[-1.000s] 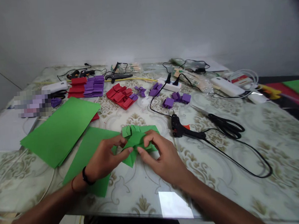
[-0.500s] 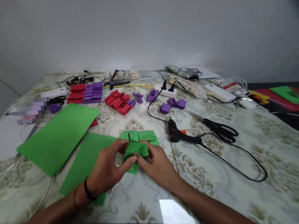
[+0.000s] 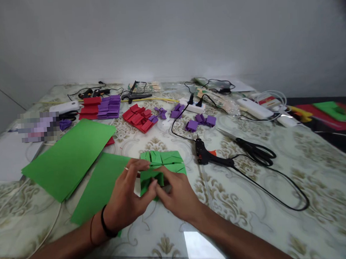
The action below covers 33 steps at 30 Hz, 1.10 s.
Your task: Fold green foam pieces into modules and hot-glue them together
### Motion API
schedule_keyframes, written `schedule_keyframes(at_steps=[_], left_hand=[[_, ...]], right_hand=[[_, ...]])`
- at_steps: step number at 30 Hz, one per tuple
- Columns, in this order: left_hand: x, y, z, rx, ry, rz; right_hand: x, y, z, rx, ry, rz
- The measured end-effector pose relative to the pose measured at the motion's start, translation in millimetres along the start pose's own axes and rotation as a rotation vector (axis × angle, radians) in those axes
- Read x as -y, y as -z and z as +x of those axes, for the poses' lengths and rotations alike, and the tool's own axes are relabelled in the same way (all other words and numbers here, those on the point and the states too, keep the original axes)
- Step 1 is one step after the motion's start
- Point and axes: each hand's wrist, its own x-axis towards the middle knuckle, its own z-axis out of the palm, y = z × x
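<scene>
My left hand (image 3: 127, 198) and my right hand (image 3: 177, 195) meet at the table's near middle, both pinching one small folded green paper piece (image 3: 149, 178). My fingertips press its lower edge, and part of it is hidden under them. Just behind it lies a row of folded green paper pieces (image 3: 163, 160). A flat green sheet (image 3: 101, 184) lies under my left hand, and a stack of green sheets (image 3: 69, 156) lies further left.
A black glue gun (image 3: 211, 158) with a looping cord and black scissors (image 3: 254, 150) lie to the right. Folded red pieces (image 3: 137, 117) and purple pieces (image 3: 108, 103) sit further back, with a white power strip (image 3: 193, 104) and cables. The table edge runs near me.
My hands have drawn closer together and slightly toward me, folding the green piece smaller. The view has tilted a little downward.
</scene>
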Motion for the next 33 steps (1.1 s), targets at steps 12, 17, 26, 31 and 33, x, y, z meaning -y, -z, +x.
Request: schedule_keyframes(at_steps=[12, 17, 26, 31, 33], left_hand=[[5.7, 3.9, 6.3, 0.136, -0.100, 0.073], [8.7, 4.7, 9.0, 0.268, -0.077, 0.019], [9.8, 3.0, 8.4, 0.189, -0.051, 0.033], [7.9, 1.2, 5.7, 0.090, -0.067, 0.081], [7.3, 0.2, 3.6, 0.041, -0.045, 0.036]], right_hand=[[-5.2, 7.5, 2.6, 0.000, -0.035, 0.006], [-5.9, 7.7, 2.2, -0.001, -0.107, 0.039], [-3.7, 7.0, 4.5, -0.030, -0.122, 0.090], [-1.6, 5.3, 4.0, -0.053, -0.142, 0.133], [-0.8, 4.3, 2.9, -0.053, -0.152, 0.153]])
